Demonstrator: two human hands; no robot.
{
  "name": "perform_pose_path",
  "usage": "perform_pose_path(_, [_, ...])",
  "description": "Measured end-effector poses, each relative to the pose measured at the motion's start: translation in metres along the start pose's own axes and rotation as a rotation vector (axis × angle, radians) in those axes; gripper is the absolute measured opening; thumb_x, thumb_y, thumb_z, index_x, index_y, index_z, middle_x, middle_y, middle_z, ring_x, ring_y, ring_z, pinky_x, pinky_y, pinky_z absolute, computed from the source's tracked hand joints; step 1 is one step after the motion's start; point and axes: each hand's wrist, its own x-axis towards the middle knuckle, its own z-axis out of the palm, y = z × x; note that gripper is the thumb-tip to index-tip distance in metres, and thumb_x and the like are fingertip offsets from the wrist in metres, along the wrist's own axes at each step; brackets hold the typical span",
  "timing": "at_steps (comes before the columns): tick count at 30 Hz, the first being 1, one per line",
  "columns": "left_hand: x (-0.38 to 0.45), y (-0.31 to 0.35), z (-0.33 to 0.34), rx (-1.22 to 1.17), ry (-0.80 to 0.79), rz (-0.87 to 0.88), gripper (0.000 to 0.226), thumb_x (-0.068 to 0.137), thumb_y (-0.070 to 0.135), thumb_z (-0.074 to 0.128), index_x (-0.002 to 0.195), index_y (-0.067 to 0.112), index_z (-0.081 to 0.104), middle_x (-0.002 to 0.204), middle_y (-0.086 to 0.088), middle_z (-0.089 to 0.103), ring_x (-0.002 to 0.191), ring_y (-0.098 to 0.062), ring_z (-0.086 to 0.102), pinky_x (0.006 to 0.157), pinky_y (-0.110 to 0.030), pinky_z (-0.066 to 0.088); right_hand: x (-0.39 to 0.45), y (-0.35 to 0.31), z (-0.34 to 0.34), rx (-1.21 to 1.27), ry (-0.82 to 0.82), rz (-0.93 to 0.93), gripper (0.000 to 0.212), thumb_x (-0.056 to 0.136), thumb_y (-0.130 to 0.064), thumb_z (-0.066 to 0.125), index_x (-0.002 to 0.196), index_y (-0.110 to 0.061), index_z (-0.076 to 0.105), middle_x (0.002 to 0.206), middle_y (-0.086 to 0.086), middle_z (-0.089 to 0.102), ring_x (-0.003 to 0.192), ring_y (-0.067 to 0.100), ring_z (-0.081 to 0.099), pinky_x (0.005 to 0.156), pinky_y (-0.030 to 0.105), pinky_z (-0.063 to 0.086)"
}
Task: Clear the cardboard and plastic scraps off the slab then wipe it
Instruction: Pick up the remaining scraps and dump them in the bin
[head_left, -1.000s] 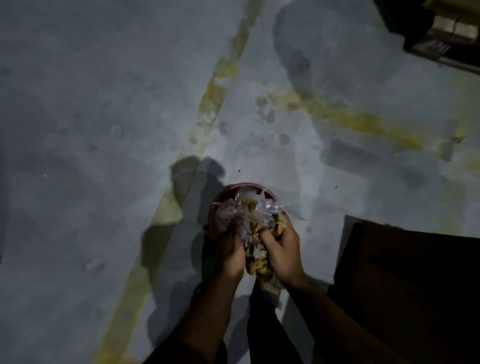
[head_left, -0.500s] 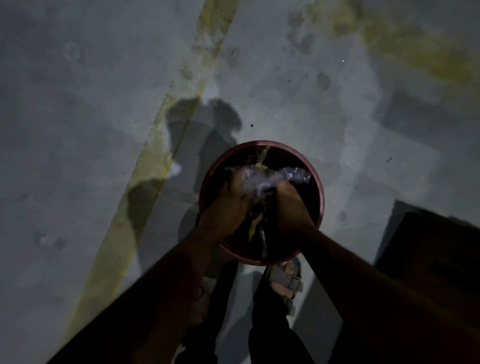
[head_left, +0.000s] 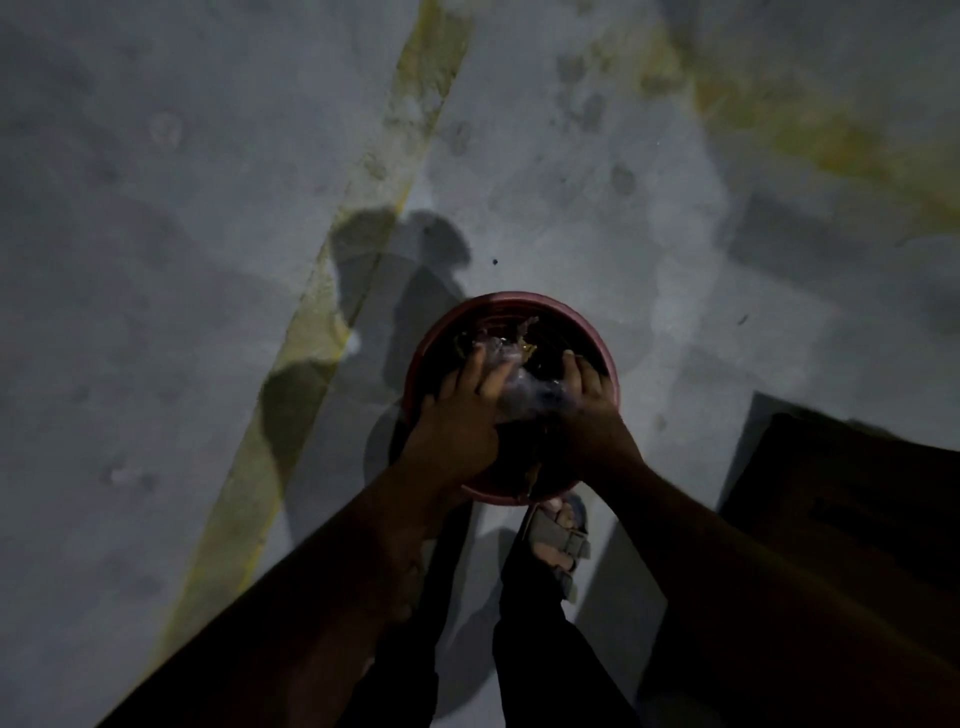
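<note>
A round red bucket (head_left: 519, 300) stands on the grey concrete floor just in front of my feet. Both my hands reach down into it. My left hand (head_left: 457, 410) and my right hand (head_left: 589, 405) lie with fairly straight fingers against a crumpled bundle of clear plastic and yellowish cardboard scraps (head_left: 519, 382), which sits between them inside the bucket. More scraps (head_left: 524, 340) show at the far side of the bucket. The bucket's bottom is dark and hidden.
A dark flat block (head_left: 857, 493) lies on the floor at the right, close to my right arm. A worn yellow painted line (head_left: 332, 322) crosses the concrete on the left. My sandalled foot (head_left: 558, 545) stands below the bucket.
My hands carried the scrap bundle down into the red bucket. Their fingers have gone from curled round the bundle to straighter, and the view has dropped closer over the bucket.
</note>
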Motion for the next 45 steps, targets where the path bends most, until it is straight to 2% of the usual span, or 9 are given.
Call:
perform_pose_path(3, [-0.044,0.018,-0.039,0.038,0.115,-0.012,0.082,0.078,0.026,0.036,0.159,0.022,0.021,0.166,-0.012,0.017,0.147,-0.035,0.024,0.11,-0.054,0.036,-0.037,-0.006,-0.029,0.132,0.075,0.127,0.083,0.084,-0.02,0.081,0.148,0.01,0.037,0.143,0.038,0.045,0.128,0.053,0.047,0.102,0.059,0.049])
perform_pose_path(5, [-0.075,0.035,-0.07,0.046,0.184,-0.002,0.082,0.076,0.031,0.029,0.156,0.015,0.031,0.161,-0.015,0.03,0.144,-0.036,0.033,0.107,-0.054,0.039,-0.069,-0.025,-0.068,0.217,0.163,0.13,0.076,0.095,-0.021,0.066,0.155,0.003,0.025,0.151,0.032,0.035,0.137,0.047,0.037,0.112,0.055,0.041])
perform_pose_path(7, [-0.105,0.05,-0.098,0.091,0.236,0.045,0.078,0.076,0.025,0.042,0.153,0.012,0.036,0.158,-0.016,0.036,0.141,-0.037,0.039,0.105,-0.055,0.042,-0.101,-0.046,-0.105,0.257,0.156,0.101,0.078,0.095,-0.026,0.062,0.159,-0.008,0.02,0.16,0.024,0.026,0.146,0.038,0.027,0.121,0.047,0.03])
perform_pose_path(14, [-0.227,0.12,-0.202,0.247,0.272,0.177,0.079,0.09,0.025,0.06,0.159,0.018,0.023,0.165,-0.006,0.025,0.15,-0.027,0.026,0.113,-0.051,0.032,-0.242,-0.109,-0.202,0.075,0.284,-0.024,0.076,0.092,-0.046,0.035,0.16,-0.015,0.02,0.164,0.013,0.025,0.152,0.032,0.021,0.122,0.055,0.021])
perform_pose_path(17, [-0.278,0.15,-0.237,0.287,0.32,0.254,0.075,0.09,0.027,0.062,0.156,0.016,0.029,0.165,-0.007,0.026,0.15,-0.026,0.026,0.114,-0.05,0.031,-0.304,-0.129,-0.234,0.055,0.373,0.003,0.072,0.098,-0.044,0.041,0.16,-0.017,0.019,0.167,0.01,0.019,0.155,0.028,0.014,0.124,0.054,0.012])
perform_pose_path(21, [-0.337,0.193,-0.267,0.326,0.387,0.417,0.069,0.093,0.035,0.053,0.156,0.015,0.031,0.164,-0.009,0.027,0.149,-0.027,0.029,0.113,-0.047,0.033,-0.39,-0.145,-0.258,0.036,0.496,0.102,0.071,0.1,-0.049,0.035,0.161,-0.019,0.016,0.169,0.006,0.012,0.156,0.025,0.008,0.124,0.055,0.011])
perform_pose_path(25, [-0.378,0.246,-0.281,0.417,0.39,0.545,0.067,0.102,0.042,0.037,0.16,0.021,0.012,0.169,-0.003,0.008,0.154,-0.022,0.014,0.119,-0.045,0.021,-0.467,-0.144,-0.264,0.03,0.62,0.241,0.07,0.102,-0.055,0.025,0.162,-0.021,0.014,0.169,0.005,0.011,0.156,0.025,0.007,0.123,0.056,0.012])
perform_pose_path(34, [-0.463,0.372,-0.234,0.459,0.342,0.928,0.067,0.1,0.041,0.05,0.158,0.02,0.025,0.167,-0.003,0.021,0.152,-0.023,0.021,0.116,-0.047,0.026,-0.625,-0.086,-0.24,0.059,0.905,0.571,0.066,0.097,-0.053,0.041,0.156,-0.023,0.033,0.165,0.005,0.027,0.154,0.025,0.02,0.12,0.055,0.018])
perform_pose_path(45, [-0.523,0.51,-0.054,0.597,-0.054,1.068,0.074,0.093,0.05,0.041,0.157,0.018,0.024,0.162,-0.01,0.027,0.15,-0.03,0.02,0.122,-0.043,0.015,-0.825,0.021,-0.093,0.209,1.009,1.078,0.061,0.094,-0.053,0.048,0.147,-0.024,0.047,0.158,0.006,0.042,0.148,0.027,0.034,0.115,0.058,0.023])
